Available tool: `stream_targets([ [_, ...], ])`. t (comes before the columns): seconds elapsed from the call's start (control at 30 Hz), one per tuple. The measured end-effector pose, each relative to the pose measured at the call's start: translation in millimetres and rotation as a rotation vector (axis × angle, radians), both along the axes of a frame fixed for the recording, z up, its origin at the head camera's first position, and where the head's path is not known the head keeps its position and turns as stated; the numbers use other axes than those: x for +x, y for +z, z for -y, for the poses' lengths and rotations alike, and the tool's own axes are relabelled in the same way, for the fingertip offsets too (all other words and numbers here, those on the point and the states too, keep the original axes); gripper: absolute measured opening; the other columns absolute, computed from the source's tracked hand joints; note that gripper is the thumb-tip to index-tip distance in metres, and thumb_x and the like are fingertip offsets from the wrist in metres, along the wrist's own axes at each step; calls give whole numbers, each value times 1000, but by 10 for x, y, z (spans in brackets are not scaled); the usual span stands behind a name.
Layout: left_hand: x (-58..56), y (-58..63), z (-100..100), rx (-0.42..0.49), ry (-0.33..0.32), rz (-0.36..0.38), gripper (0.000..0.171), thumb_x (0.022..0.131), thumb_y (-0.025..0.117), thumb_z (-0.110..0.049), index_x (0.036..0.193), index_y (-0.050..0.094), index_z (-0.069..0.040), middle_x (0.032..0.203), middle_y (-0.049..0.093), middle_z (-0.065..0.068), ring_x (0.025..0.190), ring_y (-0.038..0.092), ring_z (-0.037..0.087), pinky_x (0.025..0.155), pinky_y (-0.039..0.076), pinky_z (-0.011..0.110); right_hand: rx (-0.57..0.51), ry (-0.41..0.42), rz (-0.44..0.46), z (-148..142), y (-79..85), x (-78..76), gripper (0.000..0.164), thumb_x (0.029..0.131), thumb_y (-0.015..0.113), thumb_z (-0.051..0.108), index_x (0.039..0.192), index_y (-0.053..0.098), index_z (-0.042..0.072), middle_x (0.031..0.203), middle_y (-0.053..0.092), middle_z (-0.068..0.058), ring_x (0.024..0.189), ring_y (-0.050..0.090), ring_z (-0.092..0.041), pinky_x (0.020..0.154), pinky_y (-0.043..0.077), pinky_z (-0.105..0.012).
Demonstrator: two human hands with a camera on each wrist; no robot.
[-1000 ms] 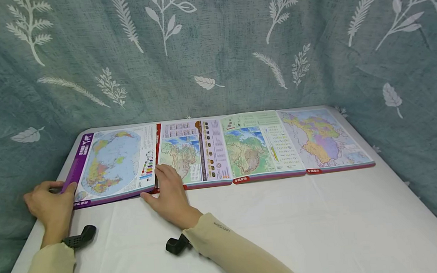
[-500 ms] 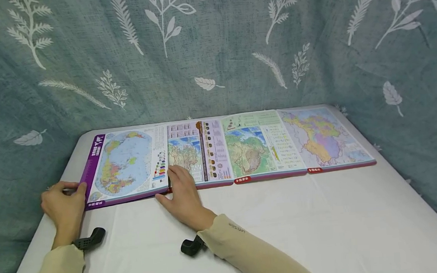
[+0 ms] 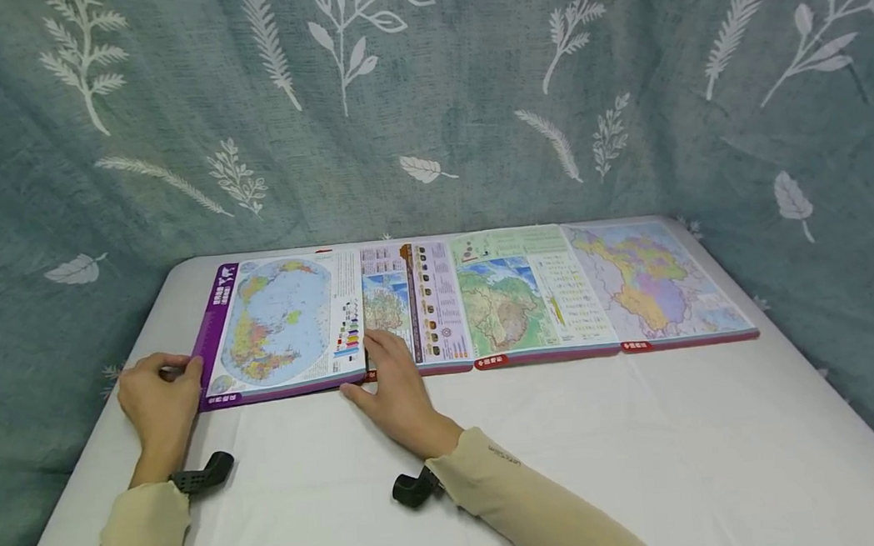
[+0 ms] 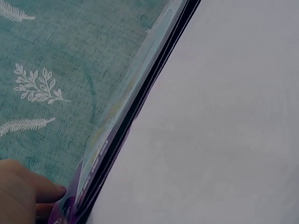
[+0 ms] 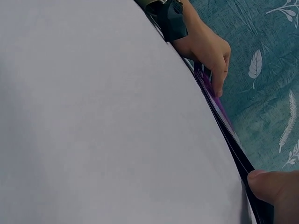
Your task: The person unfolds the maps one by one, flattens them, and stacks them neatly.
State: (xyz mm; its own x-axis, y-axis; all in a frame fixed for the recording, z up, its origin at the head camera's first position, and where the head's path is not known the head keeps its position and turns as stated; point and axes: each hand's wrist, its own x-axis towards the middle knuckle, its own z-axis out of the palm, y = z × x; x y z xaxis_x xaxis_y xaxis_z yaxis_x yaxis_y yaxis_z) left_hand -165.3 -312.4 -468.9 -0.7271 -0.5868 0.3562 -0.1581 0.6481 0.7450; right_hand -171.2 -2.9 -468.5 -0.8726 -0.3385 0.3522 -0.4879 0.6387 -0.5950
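Three cams, two low and close

Head cam is looking forward and down from above, taking in left hand (image 3: 161, 403), right hand (image 3: 399, 396), table (image 3: 643, 444), map (image 3: 282, 320) and curtain (image 3: 426, 98). Left wrist cam (image 3: 207, 472) is sitting close, facing the map's front edge (image 4: 133, 106) on a tilt. Right wrist cam (image 3: 415, 490) is also sitting close and tilted, facing past right hand to left hand. Both wrist views are sharing that edge, left hand, table, curtain.

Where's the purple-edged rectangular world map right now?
Head view: the purple-edged rectangular world map is left of centre on the white table, between the person's left hand and right hand, overlapping the lavender printed panel on its right.
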Motion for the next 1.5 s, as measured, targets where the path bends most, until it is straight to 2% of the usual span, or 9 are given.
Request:
stream_targets([
  [0.2, -38, 27, -110, -4, -41, 23, 28, 96, 73, -17, 104, 75, 9, 101, 64, 25, 101, 49, 34, 87, 28, 47, -34, -7, -15, -161, -11, -19, 73, 90, 85, 28, 147, 55, -6, 155, 52, -17, 148, 44, -32, 121, 38, -45],
  [0.43, -21, 67, -265, -8, -97, 5, 25, 94, 76, -14, 102, 75, 10, 98, 66, 25, 92, 50, 29, 79, 30, 40, -64, -21, -6, -332, -6, -37, 72, 90, 85, 25, 147, 55, -7, 155, 52, -18, 148, 45, -33, 121, 37, -46],
  [0.73, 6, 51, -360, -3, -130, 26, 27, 95, 76, -16, 105, 74, 9, 100, 63, 23, 90, 49, 26, 78, 32, 37, -98, -25, 13, -443, -6, -40, 72, 87, 88, 21, 146, 56, -5, 154, 52, -18, 147, 44, -34, 122, 35, -48],
  [0.9, 16, 43, -399, 1, -152, 34, 29, 95, 76, -18, 106, 74, 9, 105, 65, 23, 93, 53, 29, 80, 34, 38, -97, -48, 39, -495, -18, -41, 72, 87, 88, 23, 147, 56, -4, 156, 52, -17, 149, 43, -36, 123, 34, -50],
  [1.17, 40, 40, -510, -20, -245, 45, 30, 94, 77, -17, 111, 73, 7, 115, 65, 23, 106, 57, 36, 90, 38, 43, -86, -74, 9, -651, -15, -72, 74, 85, 90, 23, 146, 57, -5, 153, 54, -16, 146, 46, -33, 120, 37, -49],
  [1.5, 18, 1, -654, -127, -363, 20, 29, 90, 80, -13, 110, 74, 8, 118, 66, 24, 107, 56, 37, 87, 38, 45, -81, -105, 14, -859, -36, -79, 73, 85, 90, 22, 145, 57, -5, 153, 55, -16, 146, 46, -33, 121, 36, -49],
])
